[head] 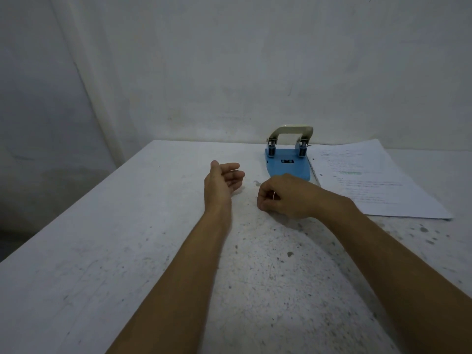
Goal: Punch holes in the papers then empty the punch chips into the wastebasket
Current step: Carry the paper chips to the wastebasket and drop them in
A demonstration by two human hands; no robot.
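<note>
A blue hole punch [287, 163] with a cream lever handle stands upright on the white table [127, 238], near the far edge. A stack of printed papers [370, 182] lies flat just right of it, with a punched hole visible near its left edge. My left hand [222, 180] hovers left of the punch, palm turned inward, fingers apart and holding nothing. My right hand [283, 195] rests in front of the punch with fingers curled in; I cannot tell whether anything small is pinched in them. No wastebasket is in view.
The table top is stained and speckled with dark spots. A bare white wall [255, 72] rises right behind the punch and papers. The table's left edge drops off to a dim floor [38, 200].
</note>
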